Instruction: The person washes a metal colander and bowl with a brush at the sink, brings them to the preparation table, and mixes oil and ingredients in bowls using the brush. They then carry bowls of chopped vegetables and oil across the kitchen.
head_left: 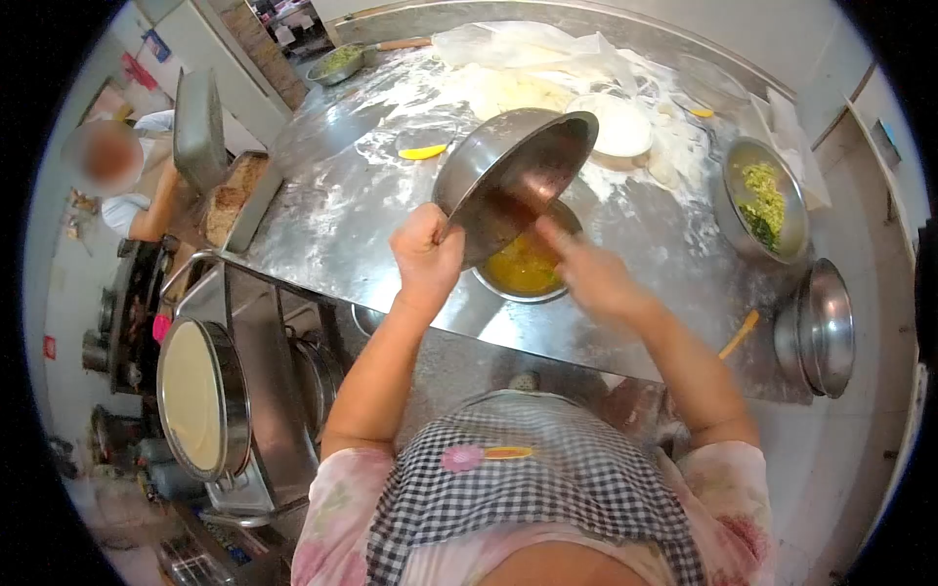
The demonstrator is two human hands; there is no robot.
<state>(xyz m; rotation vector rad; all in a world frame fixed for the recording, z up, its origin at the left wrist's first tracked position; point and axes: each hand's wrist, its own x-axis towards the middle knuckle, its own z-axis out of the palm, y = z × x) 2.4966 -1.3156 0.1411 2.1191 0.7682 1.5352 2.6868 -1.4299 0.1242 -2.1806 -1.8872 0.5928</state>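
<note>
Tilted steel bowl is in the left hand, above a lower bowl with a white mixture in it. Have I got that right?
Not quite: the lower bowl holds a yellow mixture, not white, as the head view shows. The tilted steel bowl is in the left hand above it.

Two bare hands [428, 249] [598, 280] are working at two round silver-coloured metal bowls [479, 161] [523, 297]; two other metal vessels [792, 220] [315, 72] are holding green food [762, 200] [340, 59].

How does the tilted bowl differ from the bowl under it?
The tilted bowl is held in the left hand; the lower bowl rests on the table. The tilted bowl leans steeply; the lower bowl sits upright. The tilted bowl looks larger than the lower bowl. Both are shiny metal.
</note>
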